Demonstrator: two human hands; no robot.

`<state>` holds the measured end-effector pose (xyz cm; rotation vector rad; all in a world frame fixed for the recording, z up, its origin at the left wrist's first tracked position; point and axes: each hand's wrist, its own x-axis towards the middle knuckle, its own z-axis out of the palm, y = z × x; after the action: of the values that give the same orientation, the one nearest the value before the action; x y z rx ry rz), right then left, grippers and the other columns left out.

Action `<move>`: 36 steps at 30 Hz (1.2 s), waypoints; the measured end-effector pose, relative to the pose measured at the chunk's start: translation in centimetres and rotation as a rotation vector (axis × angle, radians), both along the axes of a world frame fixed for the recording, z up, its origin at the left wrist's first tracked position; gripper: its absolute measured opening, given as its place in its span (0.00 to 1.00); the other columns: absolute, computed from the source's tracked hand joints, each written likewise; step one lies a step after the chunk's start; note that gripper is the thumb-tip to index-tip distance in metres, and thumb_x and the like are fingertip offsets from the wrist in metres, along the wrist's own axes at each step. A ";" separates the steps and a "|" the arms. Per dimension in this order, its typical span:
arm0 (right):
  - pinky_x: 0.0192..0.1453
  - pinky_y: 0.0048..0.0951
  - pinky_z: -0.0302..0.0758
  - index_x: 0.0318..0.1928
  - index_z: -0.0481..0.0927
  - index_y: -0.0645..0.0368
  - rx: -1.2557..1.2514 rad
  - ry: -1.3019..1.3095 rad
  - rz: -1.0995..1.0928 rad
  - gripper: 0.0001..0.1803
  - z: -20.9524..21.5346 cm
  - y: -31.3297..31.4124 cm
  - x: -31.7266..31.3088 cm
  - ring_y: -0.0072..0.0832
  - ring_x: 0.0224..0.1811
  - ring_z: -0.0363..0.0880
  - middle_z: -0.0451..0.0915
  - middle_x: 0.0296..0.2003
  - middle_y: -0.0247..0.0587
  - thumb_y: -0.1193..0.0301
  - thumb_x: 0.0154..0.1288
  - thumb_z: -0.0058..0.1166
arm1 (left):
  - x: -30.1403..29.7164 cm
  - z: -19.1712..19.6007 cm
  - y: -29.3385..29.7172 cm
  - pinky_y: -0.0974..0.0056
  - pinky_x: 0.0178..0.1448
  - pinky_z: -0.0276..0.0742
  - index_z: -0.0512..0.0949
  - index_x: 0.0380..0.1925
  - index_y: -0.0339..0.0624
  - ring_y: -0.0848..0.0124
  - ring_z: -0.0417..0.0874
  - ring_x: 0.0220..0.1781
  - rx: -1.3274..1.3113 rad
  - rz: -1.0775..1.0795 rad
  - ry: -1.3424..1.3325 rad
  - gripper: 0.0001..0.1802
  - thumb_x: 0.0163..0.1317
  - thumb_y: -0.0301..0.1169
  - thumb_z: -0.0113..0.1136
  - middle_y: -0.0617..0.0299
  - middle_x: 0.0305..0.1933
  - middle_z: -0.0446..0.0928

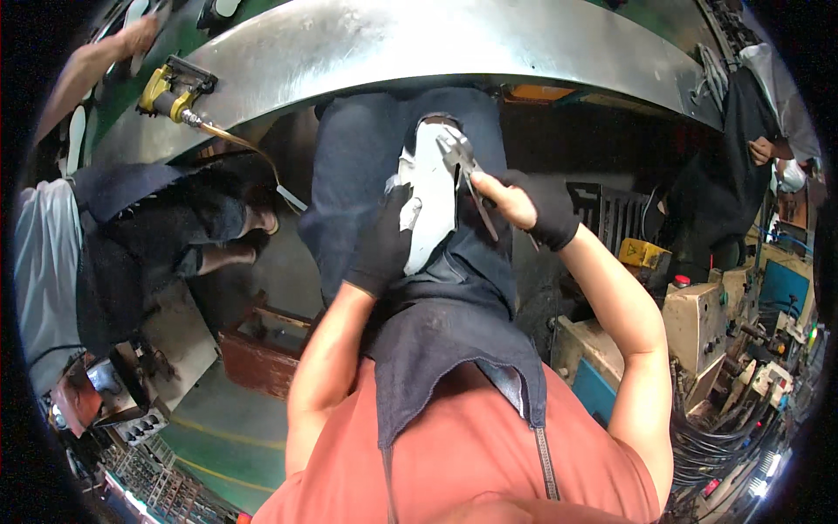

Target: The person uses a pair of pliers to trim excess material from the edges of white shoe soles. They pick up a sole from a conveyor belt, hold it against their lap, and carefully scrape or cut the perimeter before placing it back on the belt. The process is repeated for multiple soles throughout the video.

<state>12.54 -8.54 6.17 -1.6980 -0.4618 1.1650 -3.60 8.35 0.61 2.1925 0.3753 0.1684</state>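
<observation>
Across my lap, on the dark apron, lies a white shoe (428,218), its pale sole-shaped side facing up. My left hand (384,231), in a dark fingerless glove, is closed around the shoe's left side with the thumb on top. In my right hand (528,208), gloved the same way, is a pair of metal lasting pliers (457,154). The jaws of the pliers are at the shoe's upper right edge, and the handles slant down to the right. Whether the jaws grip any material is too small to tell.
A shiny metal bench (419,39) curves across in front of me. On its left part lies a yellow air tool (170,92) with a hose (240,144). Co-workers sit left and right. A brown wooden box (257,354) stands at left, machines with cables (698,314) at right.
</observation>
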 end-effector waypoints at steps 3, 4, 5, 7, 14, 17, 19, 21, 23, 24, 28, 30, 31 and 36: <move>0.25 0.30 0.69 0.31 0.79 0.64 -0.353 -0.138 0.335 0.31 0.0 0.0 -0.8 0.24 0.19 0.71 0.74 0.18 0.34 0.46 0.69 0.39 | 1.5 4.7 2.1 0.51 0.50 0.74 0.68 0.54 0.30 0.42 0.77 0.46 0.090 -0.278 0.277 0.25 0.56 0.31 0.54 0.33 0.51 0.72; 0.25 0.33 0.70 0.29 0.79 0.65 -0.263 -0.252 0.385 0.28 0.7 0.2 -0.9 0.29 0.20 0.75 0.77 0.19 0.45 0.51 0.69 0.40 | 1.8 5.1 2.5 0.50 0.48 0.74 0.68 0.54 0.31 0.41 0.78 0.44 0.122 -0.358 0.327 0.26 0.55 0.31 0.55 0.33 0.50 0.72; 0.26 0.36 0.70 0.30 0.78 0.65 -0.223 -0.391 0.436 0.27 1.7 0.5 -0.7 0.34 0.20 0.76 0.77 0.21 0.49 0.53 0.70 0.40 | 2.1 5.5 2.7 0.53 0.49 0.74 0.66 0.55 0.30 0.47 0.80 0.44 0.153 -0.368 0.358 0.30 0.50 0.31 0.57 0.37 0.46 0.76; 0.28 0.39 0.71 0.31 0.77 0.66 -0.195 -0.635 0.508 0.24 2.3 0.6 -1.1 0.41 0.22 0.77 0.78 0.24 0.55 0.57 0.70 0.39 | 2.6 5.5 3.5 0.57 0.49 0.74 0.67 0.55 0.31 0.56 0.80 0.44 -0.003 -0.425 0.363 0.28 0.53 0.31 0.55 0.45 0.45 0.78; 0.34 0.36 0.73 0.39 0.76 0.65 -0.199 -0.159 0.314 0.25 -1.5 -2.0 -2.1 0.38 0.28 0.79 0.79 0.29 0.54 0.53 0.71 0.39 | 5.8 -3.0 -0.3 0.56 0.68 0.59 0.62 0.60 0.33 0.52 0.65 0.65 -0.114 0.163 -0.131 0.29 0.60 0.35 0.51 0.42 0.62 0.65; 0.36 0.38 0.75 0.37 0.79 0.65 -0.336 0.071 0.371 0.30 -1.0 -4.4 0.6 0.41 0.29 0.81 0.80 0.27 0.53 0.48 0.70 0.35 | 5.1 -2.5 -2.0 0.51 0.66 0.62 0.55 0.62 0.31 0.41 0.63 0.64 0.003 0.083 -0.068 0.37 0.55 0.35 0.56 0.34 0.62 0.61; 0.32 0.36 0.75 0.35 0.79 0.65 -0.382 -0.403 0.681 0.28 2.6 -2.3 5.0 0.36 0.25 0.78 0.78 0.23 0.49 0.50 0.70 0.39 | 6.5 -0.9 -1.2 0.50 0.62 0.67 0.53 0.62 0.30 0.40 0.65 0.62 0.046 0.135 0.119 0.37 0.56 0.34 0.55 0.32 0.62 0.61; 0.29 0.35 0.72 0.30 0.79 0.65 -0.485 -0.635 0.810 0.23 7.4 0.1 5.3 0.37 0.21 0.75 0.73 0.18 0.48 0.56 0.68 0.45 | 5.9 -1.6 -0.5 0.49 0.57 0.70 0.50 0.63 0.32 0.41 0.68 0.59 0.142 0.175 0.116 0.37 0.57 0.32 0.53 0.33 0.60 0.63; 0.29 0.37 0.70 0.29 0.79 0.64 -0.331 -0.738 0.678 0.22 10.3 2.3 3.3 0.41 0.21 0.74 0.72 0.18 0.50 0.56 0.68 0.46 | 5.2 -2.9 0.1 0.49 0.57 0.69 0.54 0.62 0.33 0.43 0.70 0.58 0.095 0.155 0.139 0.34 0.57 0.33 0.53 0.35 0.59 0.65; 0.28 0.37 0.70 0.29 0.79 0.63 -0.268 -0.781 0.602 0.21 11.1 3.1 2.1 0.43 0.20 0.73 0.71 0.18 0.50 0.57 0.67 0.47 | 4.8 -3.0 0.5 0.50 0.58 0.68 0.56 0.61 0.33 0.44 0.69 0.58 0.065 0.102 0.130 0.33 0.58 0.34 0.53 0.36 0.59 0.65; 0.33 0.35 0.71 0.35 0.78 0.61 0.015 -0.779 0.374 0.16 2.5 1.0 -2.1 0.44 0.27 0.76 0.77 0.26 0.52 0.60 0.68 0.47 | 0.0 -1.2 -0.5 0.52 0.63 0.63 0.62 0.60 0.33 0.48 0.66 0.63 0.098 -0.107 0.030 0.29 0.61 0.36 0.53 0.37 0.62 0.60; 0.43 0.38 0.73 0.43 0.76 0.66 -0.244 -0.365 0.513 0.23 -1.3 -2.5 -3.1 0.43 0.38 0.79 0.79 0.37 0.57 0.56 0.71 0.40 | -4.1 -1.3 -2.2 0.59 0.66 0.61 0.60 0.62 0.35 0.57 0.63 0.65 -0.377 0.095 -0.017 0.29 0.66 0.41 0.47 0.46 0.63 0.61; 0.43 0.38 0.73 0.42 0.76 0.66 -0.279 -0.271 0.452 0.23 -1.9 -3.4 -3.9 0.43 0.37 0.79 0.79 0.36 0.57 0.55 0.71 0.39 | -6.0 -1.4 -2.6 0.62 0.67 0.60 0.59 0.63 0.35 0.62 0.63 0.65 -0.601 0.185 -0.009 0.29 0.69 0.43 0.45 0.49 0.64 0.62; 0.40 0.35 0.73 0.39 0.75 0.67 -0.357 -0.211 0.384 0.27 -3.1 -5.3 -5.6 0.40 0.34 0.79 0.79 0.31 0.53 0.52 0.72 0.36 | -3.8 -1.6 1.0 0.66 0.60 0.66 0.68 0.56 0.34 0.69 0.73 0.56 -1.082 0.143 0.301 0.28 0.68 0.47 0.47 0.54 0.52 0.74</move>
<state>6.93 -13.83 3.11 -2.1166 -0.7726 1.4104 -7.40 9.32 -1.03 1.1144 0.6112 -0.2497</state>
